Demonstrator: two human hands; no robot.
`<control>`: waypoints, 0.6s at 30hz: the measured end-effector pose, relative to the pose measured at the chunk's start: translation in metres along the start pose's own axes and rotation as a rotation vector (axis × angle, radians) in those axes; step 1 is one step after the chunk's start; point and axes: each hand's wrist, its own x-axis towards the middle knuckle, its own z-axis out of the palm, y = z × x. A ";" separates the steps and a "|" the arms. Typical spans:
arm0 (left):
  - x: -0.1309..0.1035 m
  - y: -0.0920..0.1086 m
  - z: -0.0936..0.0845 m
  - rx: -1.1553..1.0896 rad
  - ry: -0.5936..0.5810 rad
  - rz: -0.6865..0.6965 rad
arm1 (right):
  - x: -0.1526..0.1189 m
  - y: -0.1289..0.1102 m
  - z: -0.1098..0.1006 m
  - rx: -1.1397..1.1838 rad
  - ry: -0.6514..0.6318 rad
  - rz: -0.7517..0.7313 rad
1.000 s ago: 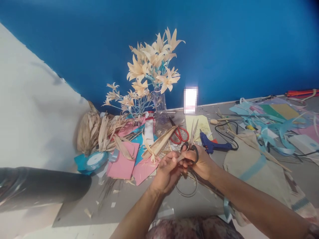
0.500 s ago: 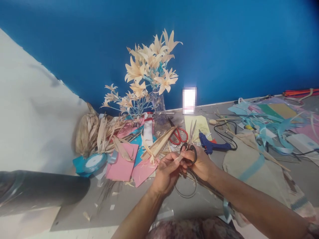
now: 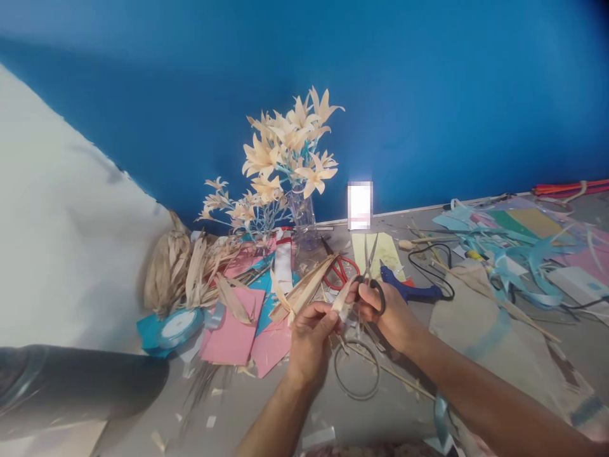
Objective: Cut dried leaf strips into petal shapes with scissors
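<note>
My left hand (image 3: 311, 339) pinches a pale, petal-shaped piece of dried husk (image 3: 343, 297) between thumb and fingers, its tip pointing up and right. My right hand (image 3: 387, 311) grips black-handled scissors (image 3: 370, 270), with fingers through the loops and the blades parted, pointing away from me. The husk's upper end lies close by the right fingers; whether they touch it I cannot tell. Below both hands a round metal ring (image 3: 356, 370) rests on the grey table. Just beyond them are red-handled scissors (image 3: 341, 274) and a bundle of dry husk (image 3: 304, 289).
A clear vase (image 3: 303, 219) of cream flowers (image 3: 290, 136) stands by the blue wall. Pink paper (image 3: 233, 333) and a blue ribbon roll (image 3: 176, 327) lie left. Rightward are a blue glue gun (image 3: 412, 289), beige cloth (image 3: 480, 330) and tangled light-blue ribbon (image 3: 528, 270). A dark cylinder (image 3: 80, 387) is at lower left.
My hands have drawn apart a little; the husk piece now shows more fully in my left hand. The scissors have shifted slightly right, and the view has tilted up.
</note>
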 end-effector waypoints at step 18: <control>0.003 0.006 0.002 -0.101 0.200 0.125 | -0.020 0.015 0.020 -0.308 -0.417 0.129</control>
